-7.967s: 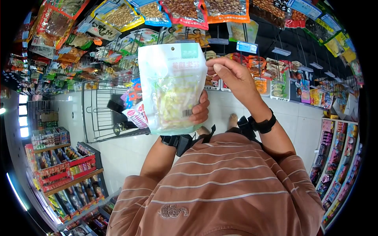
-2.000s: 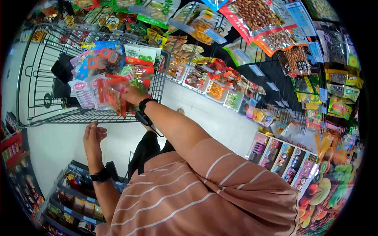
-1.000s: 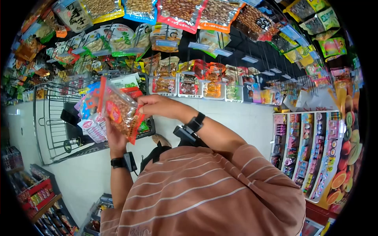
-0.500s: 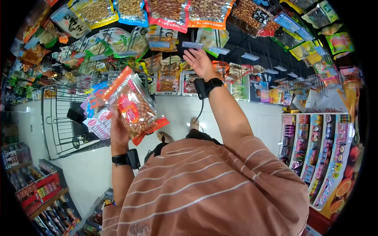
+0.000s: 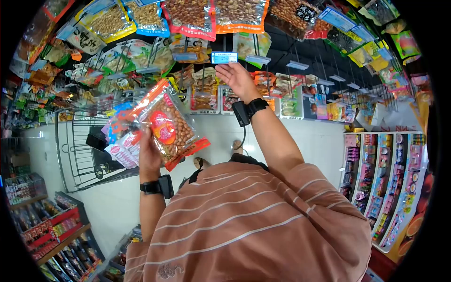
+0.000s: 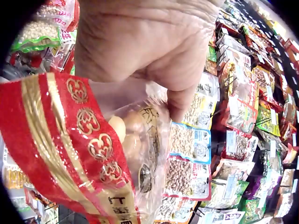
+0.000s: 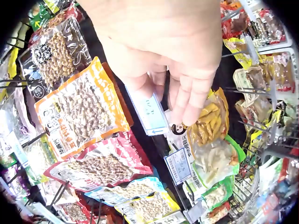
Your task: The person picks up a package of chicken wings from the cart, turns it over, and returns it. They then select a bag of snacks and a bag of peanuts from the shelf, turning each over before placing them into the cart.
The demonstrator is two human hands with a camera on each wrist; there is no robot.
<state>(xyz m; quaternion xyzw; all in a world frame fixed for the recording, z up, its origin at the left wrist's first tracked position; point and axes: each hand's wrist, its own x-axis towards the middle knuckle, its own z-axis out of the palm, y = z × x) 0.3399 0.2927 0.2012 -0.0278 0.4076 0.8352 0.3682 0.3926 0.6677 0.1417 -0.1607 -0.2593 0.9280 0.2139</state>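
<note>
My left hand (image 5: 149, 157) grips a clear bag of round brown nuts (image 5: 171, 127) with red ends and a red oval label, held tilted before my body. In the left wrist view, the bag's red and gold end (image 6: 60, 126) fills the lower left, with the hand (image 6: 145, 42) above it. My right hand (image 5: 242, 82) reaches up to the rack and pinches a blue-and-white price tag (image 5: 224, 57) at the end of a hook. The right wrist view shows this tag (image 7: 148, 112) by the thumb and fingers of the hand (image 7: 163, 42).
Several hanging nut bags (image 5: 239, 16) line the top of the rack, and metal hooks with tags jut out below. A wire shopping cart (image 5: 70, 160) with snack packs (image 5: 124, 148) stands at the left. A white shelf unit (image 5: 376, 178) is at the right, low snack shelves (image 5: 47, 225) at the lower left.
Earlier I held a pale bag, then my right hand was in the cart. A second ago both hands held the nut bag; now the left holds it alone, the right raised to the tag.
</note>
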